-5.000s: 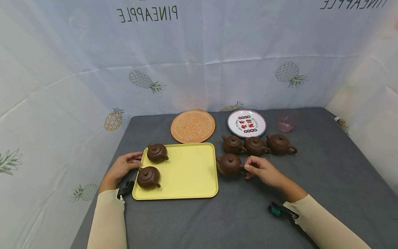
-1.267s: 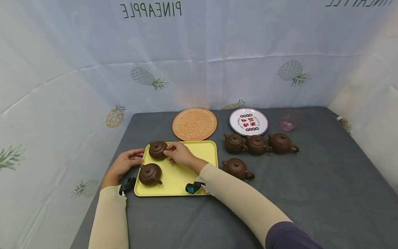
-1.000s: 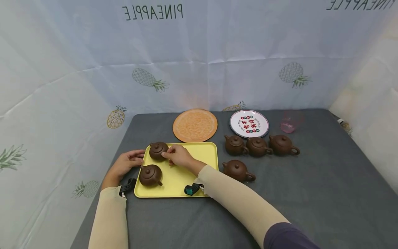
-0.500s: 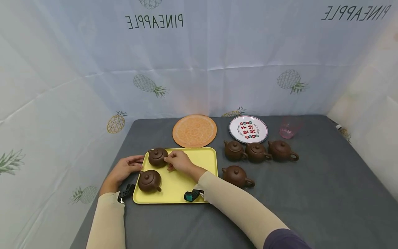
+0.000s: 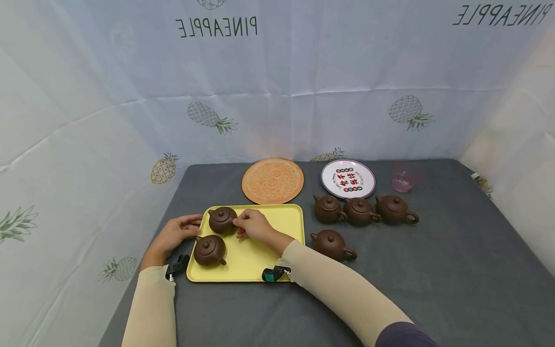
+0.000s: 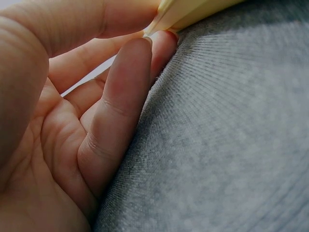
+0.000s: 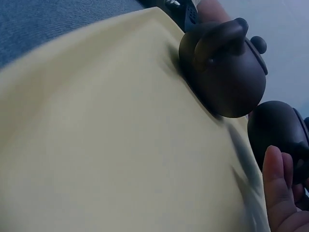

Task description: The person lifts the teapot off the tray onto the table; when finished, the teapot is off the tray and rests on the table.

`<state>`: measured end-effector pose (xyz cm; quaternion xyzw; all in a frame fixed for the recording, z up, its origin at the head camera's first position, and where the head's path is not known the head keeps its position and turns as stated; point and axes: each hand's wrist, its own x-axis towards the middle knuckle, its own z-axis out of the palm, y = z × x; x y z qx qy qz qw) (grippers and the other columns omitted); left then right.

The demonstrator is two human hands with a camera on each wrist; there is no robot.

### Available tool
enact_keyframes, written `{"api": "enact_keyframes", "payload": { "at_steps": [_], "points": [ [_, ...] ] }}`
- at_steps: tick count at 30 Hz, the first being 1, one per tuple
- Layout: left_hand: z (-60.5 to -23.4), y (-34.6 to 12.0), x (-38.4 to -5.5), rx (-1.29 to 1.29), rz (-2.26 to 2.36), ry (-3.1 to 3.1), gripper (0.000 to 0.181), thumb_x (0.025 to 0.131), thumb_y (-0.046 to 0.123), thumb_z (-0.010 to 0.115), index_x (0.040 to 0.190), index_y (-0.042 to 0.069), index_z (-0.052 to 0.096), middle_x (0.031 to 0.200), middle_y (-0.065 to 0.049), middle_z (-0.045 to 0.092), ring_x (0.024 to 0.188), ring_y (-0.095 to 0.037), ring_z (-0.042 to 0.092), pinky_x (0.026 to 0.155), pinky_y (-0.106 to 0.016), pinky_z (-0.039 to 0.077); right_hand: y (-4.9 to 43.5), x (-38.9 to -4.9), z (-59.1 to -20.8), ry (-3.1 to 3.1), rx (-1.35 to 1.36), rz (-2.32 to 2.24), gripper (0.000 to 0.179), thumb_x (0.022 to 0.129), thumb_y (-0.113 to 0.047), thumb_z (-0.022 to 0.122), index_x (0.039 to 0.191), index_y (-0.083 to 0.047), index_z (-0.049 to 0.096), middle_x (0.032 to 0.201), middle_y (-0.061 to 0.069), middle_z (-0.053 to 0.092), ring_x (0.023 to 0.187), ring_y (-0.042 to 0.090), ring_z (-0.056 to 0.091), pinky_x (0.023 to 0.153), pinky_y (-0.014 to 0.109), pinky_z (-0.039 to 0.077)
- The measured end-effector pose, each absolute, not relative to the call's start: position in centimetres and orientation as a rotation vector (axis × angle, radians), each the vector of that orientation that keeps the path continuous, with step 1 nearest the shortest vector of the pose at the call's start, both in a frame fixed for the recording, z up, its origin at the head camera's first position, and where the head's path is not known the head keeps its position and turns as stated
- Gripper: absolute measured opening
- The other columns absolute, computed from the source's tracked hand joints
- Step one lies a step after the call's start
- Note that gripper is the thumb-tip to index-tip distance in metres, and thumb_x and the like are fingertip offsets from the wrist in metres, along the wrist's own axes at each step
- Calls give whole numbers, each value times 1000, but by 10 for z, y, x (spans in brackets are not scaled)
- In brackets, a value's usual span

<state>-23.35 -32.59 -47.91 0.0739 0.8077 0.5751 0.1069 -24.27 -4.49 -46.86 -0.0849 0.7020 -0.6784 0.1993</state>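
Note:
Two brown clay teapots stand on a yellow tray [image 5: 256, 274] along its left side. My right hand [image 5: 257, 225] pinches the handle of the rear teapot [image 5: 221, 220], whose spout points to the back left. In the right wrist view its fingers [image 7: 277, 188] are around that handle. The front teapot [image 5: 209, 250] stands just before it, untouched. My left hand [image 5: 175, 234] rests at the tray's left edge, fingers loosely extended, with fingertips at the yellow rim [image 6: 193, 12] in the left wrist view.
Another teapot [image 5: 331, 245] stands right of the tray. Behind it are three teapots [image 5: 359, 211] in a row. Along the back lie a round orange board [image 5: 273, 180], a patterned white plate [image 5: 348, 178] and a pink clear cup [image 5: 402, 180]. Patterned cloth walls enclose the grey table.
My right hand has let go of the teapot right of the tray and moved left onto the rear tray teapot's handle. Lately that teapot has barely shifted. My left hand stays put.

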Motion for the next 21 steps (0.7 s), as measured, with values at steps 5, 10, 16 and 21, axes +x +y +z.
{"api": "enact_keyframes", "payload": {
  "at_steps": [5,10,16,21],
  "points": [
    [-475,-324,-234,214,1704,2361,52,89,-3,67,136,-14,47,123,-33,56,91,-9,65,78,-20,50,-37,-234,-460,1969,-276,-1883,15,97,-13,62,88,-1,60,79,13,59,66,23,66,64,33,56],
    [-472,-322,-234,218,1709,2357,51,89,-3,66,135,-15,47,123,-33,55,91,-9,65,78,-20,50,-24,-226,-453,1942,-320,-1898,15,98,-13,61,90,0,60,90,20,59,69,25,65,68,34,56],
    [-476,-324,-236,222,1685,2383,55,90,5,69,137,-11,47,125,-31,55,92,-7,64,80,-20,49,-4,-220,-444,1966,-337,-1921,16,98,-13,59,93,2,60,97,16,59,73,26,64,71,35,56],
    [-467,-320,-231,205,1658,2373,53,91,3,67,137,-13,45,126,-33,54,92,-9,64,79,-20,49,15,-213,-437,2011,-347,-1912,17,99,-14,58,94,2,59,100,23,59,76,27,65,73,36,56]
  ]
}}
